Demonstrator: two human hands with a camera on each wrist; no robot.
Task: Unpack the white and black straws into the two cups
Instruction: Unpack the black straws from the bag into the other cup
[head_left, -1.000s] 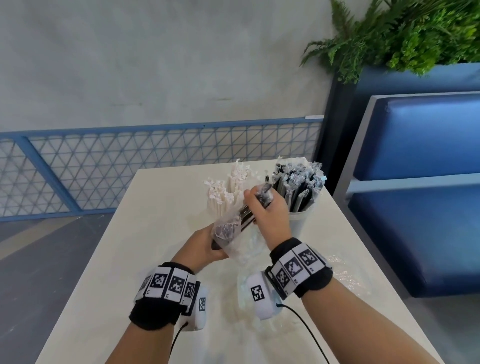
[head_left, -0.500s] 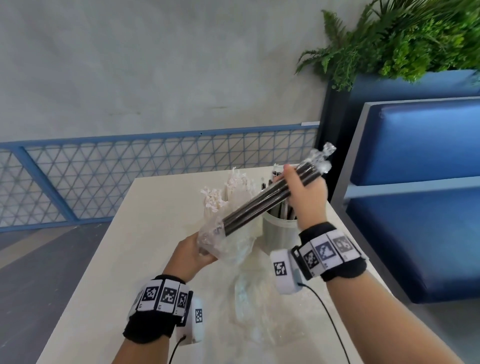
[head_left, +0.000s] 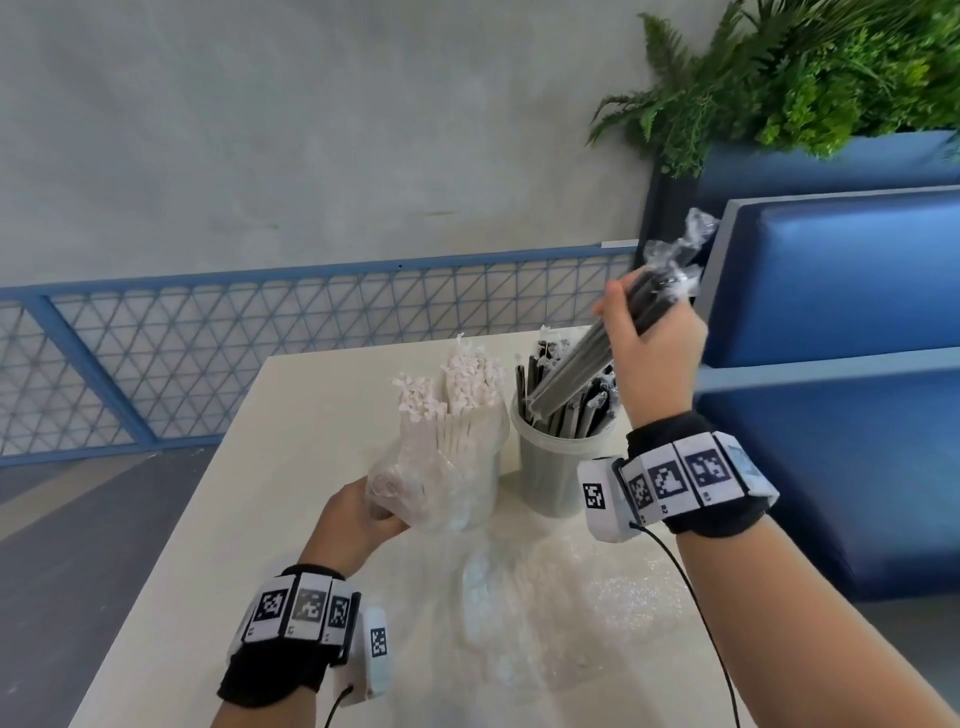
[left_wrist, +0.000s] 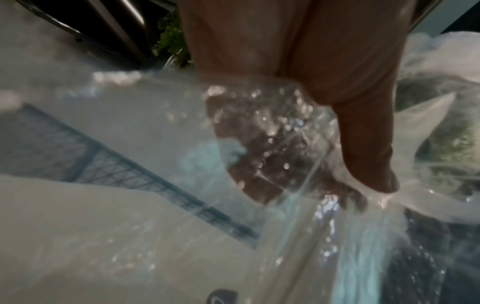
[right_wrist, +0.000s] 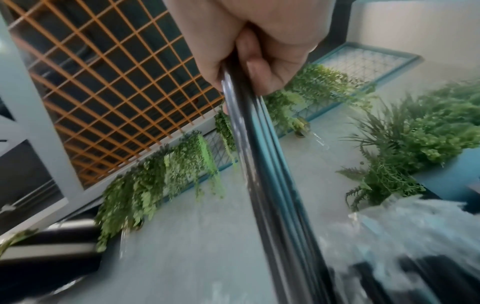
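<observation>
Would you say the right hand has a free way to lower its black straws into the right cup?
Probably yes: the right hand holds the black straws just above the open cup, tips already at the rim; only straws standing inside crowd it.

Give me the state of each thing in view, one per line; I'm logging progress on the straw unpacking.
Right hand: grips a bundle of black straws.
Black straw bundle: tilted, lower end in the right cup.
Right cup: upright, holding black straws.
White straws: standing upright left of that cup.
Left hand: holds a clear plastic bag.
Plastic bag: crumpled, no black straws in it.
Loose wrap: lying on the table.
</observation>
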